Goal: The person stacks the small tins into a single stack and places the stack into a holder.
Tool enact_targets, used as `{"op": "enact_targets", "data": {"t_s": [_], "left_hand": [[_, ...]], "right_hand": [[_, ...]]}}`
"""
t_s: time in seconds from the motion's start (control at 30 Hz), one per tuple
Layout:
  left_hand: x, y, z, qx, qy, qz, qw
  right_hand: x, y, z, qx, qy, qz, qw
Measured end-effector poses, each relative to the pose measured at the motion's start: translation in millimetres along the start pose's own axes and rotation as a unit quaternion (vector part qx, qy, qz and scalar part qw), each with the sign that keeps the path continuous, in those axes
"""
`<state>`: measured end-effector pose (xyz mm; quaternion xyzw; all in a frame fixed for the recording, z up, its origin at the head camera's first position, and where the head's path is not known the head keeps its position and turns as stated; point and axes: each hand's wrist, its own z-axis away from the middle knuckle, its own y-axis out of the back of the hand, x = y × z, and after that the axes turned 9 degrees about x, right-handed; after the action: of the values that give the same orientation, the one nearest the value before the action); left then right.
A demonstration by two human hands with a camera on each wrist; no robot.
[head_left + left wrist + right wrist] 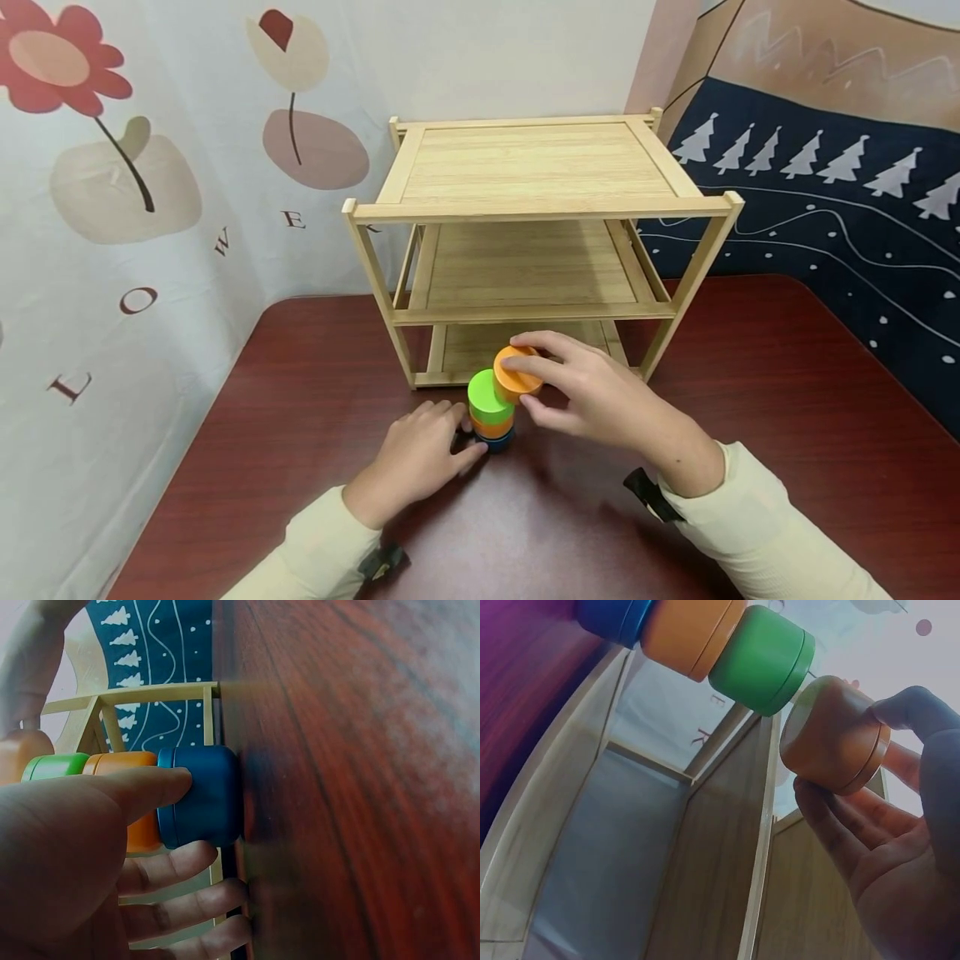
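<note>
A stack of small round lidded jars stands on the table: a blue jar (202, 796) at the bottom, an orange jar (690, 634) on it, and a green jar (490, 395) on top. My left hand (420, 454) holds the blue jar low at its sides, thumb against its wall and index finger opposite. My right hand (592, 383) pinches a second orange jar (832, 739) between thumb and fingers. That jar is raised beside the green jar's top, overlapping its edge in the head view.
A three-tier wooden rack (540, 212) stands right behind the stack, its front lower rail close by. The dark red table (300, 375) extends to both sides. Printed cloths, a floral one (225, 292) and a navy one (825, 225), hang around the table.
</note>
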<state>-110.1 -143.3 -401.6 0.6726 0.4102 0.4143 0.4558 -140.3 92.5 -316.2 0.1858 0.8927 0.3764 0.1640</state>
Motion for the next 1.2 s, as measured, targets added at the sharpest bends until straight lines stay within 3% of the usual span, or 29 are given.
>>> {"op": "enact_targets", "data": {"t_s": [1.2], "left_hand": [[-0.5,1.8,1.1,0.011,-0.013,0.001,0.9999]], "right_hand": [[-6.6,-10.7,-11.7,-0.018,0.019,-0.006,1.0]]}}
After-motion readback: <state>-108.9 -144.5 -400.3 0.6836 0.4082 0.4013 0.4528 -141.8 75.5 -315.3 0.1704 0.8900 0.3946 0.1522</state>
